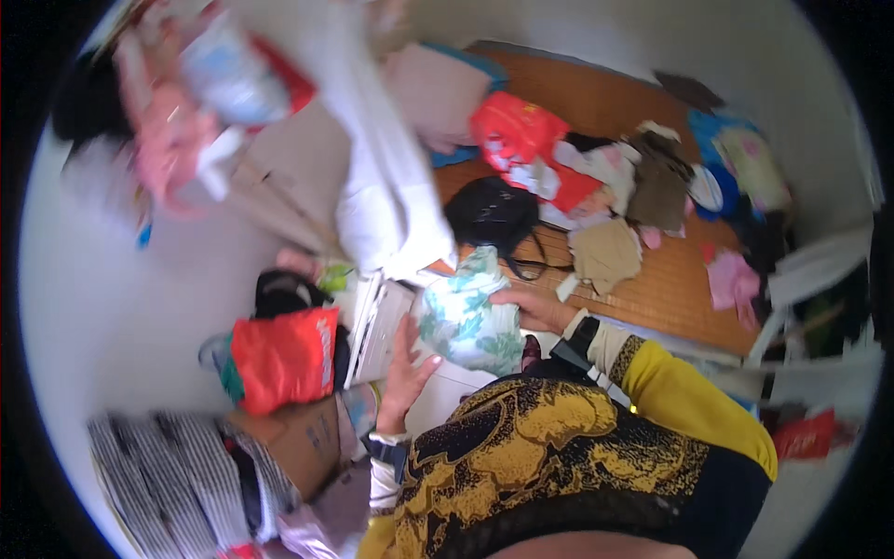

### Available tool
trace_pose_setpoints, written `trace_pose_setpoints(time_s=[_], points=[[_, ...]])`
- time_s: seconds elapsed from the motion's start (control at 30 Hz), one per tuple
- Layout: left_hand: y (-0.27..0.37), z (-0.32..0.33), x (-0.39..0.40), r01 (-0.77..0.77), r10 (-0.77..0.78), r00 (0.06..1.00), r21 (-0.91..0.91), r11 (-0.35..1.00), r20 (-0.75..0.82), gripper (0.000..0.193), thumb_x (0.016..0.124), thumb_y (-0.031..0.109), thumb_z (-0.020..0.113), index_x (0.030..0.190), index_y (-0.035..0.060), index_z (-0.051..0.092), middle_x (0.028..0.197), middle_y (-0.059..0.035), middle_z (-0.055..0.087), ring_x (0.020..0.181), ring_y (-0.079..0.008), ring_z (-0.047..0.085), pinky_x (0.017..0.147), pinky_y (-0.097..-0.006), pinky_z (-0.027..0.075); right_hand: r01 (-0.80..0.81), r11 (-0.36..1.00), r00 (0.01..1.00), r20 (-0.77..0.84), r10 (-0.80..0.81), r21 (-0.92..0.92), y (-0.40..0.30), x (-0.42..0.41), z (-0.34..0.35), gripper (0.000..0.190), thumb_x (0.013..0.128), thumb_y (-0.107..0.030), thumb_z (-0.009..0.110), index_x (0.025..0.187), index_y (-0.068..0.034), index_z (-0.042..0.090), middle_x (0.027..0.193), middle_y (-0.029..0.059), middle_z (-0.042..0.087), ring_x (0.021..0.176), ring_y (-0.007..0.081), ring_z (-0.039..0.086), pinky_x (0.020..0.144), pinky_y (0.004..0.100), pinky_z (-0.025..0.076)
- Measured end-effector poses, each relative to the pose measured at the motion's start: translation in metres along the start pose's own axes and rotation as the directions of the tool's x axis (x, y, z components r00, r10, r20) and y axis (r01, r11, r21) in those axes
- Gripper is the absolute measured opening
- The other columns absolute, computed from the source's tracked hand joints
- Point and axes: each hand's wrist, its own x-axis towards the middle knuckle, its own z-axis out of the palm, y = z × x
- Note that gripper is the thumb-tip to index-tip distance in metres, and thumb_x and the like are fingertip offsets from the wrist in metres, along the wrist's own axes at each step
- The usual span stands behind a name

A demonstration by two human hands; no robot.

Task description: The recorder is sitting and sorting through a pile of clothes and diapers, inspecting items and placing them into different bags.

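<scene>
My right hand (534,307) grips the right side of a white cloth bundle with a green leaf print (468,314). The thumb lies on top of the fabric and the other fingers are hidden. To the left of the bundle, my left hand (405,370) is empty, its fingers spread apart. A white drawer unit or cabinet (377,328) stands just beyond that hand. White fabric (391,209) hangs down from above, with its lower end close to the top of the printed bundle.
A mat-covered bed (684,293) holds a black backpack (492,209), a red bag (520,133), a beige cloth (606,255) and other clothes. At left are a red bag (286,360), a cardboard box (300,440) and striped fabric (181,475). Pink bags (171,133) hang at upper left.
</scene>
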Motion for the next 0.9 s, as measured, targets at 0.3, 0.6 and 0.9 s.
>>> trace_pose_setpoints(time_s=[0.3,0.6,0.9], points=[[-0.024,-0.053,-0.139,0.138,-0.325,0.944,-0.84,0.526,-0.049,0.054,0.088,0.008,0.073,0.136,0.001,0.05,0.127,-0.0086,0.061,0.118,-0.0197,0.057,0.105,-0.0365,0.044,-0.421,0.862,0.798,0.336,0.5,-0.284,0.104,0.101,0.168,0.053,0.1,-0.032,0.054,0.14,0.0,0.044,0.132,0.0116,0.058,0.121,0.0201,0.056,0.104,0.0345,0.045],[-0.061,-0.072,-0.24,-0.178,-0.597,0.629,-0.84,0.513,-0.498,0.046,0.085,0.005,0.074,0.128,0.0013,0.059,0.119,-0.006,0.066,0.108,-0.017,0.06,0.098,-0.0337,0.047,0.108,0.457,0.74,0.378,0.556,-0.883,0.186,0.173,0.211,0.078,0.092,-0.038,0.069,0.149,-0.002,0.03,0.138,0.0202,0.05,0.12,0.0242,0.054,0.098,0.0371,0.046],[-0.057,-0.069,-0.256,-0.176,-0.628,0.41,-0.733,0.657,-0.661,0.049,0.082,0.009,0.075,0.128,0.0017,0.059,0.118,-0.0067,0.066,0.107,-0.0166,0.059,0.098,-0.0329,0.045,0.147,0.593,0.219,0.61,0.761,-0.792,0.242,0.202,0.269,0.096,0.084,-0.024,0.079,0.156,-0.008,0.019,0.148,0.0109,0.042,0.134,0.0206,0.041,0.111,0.0357,0.034]])
